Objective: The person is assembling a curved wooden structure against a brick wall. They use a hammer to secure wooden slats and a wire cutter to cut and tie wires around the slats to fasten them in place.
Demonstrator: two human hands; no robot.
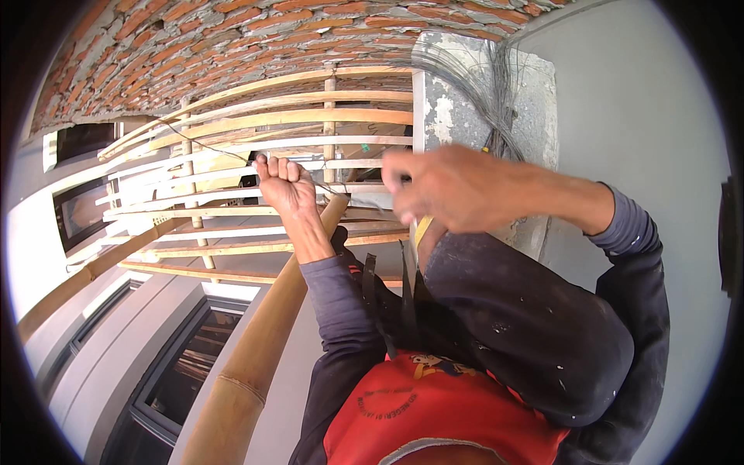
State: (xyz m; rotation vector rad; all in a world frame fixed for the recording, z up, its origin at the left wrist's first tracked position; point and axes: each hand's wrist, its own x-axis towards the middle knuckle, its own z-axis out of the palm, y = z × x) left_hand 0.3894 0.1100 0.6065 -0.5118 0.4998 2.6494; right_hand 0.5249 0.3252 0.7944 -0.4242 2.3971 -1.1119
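I am fisting my left hand (283, 184) around thin wire (203, 143) running leftward; my right hand (443, 188), blurred, is pinching its end, nearer the post (457, 116).

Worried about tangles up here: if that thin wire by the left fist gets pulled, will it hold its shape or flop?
The wire looks thin and kinked, so it likely bends easily and keeps bends. It probably weighs little. The bundle on the pillar splays loosely, so strands may snag.

Right hand (442, 190) motion-blurred, fingers' grip unclear; bamboo pole (256, 349) cut off by lower edge.
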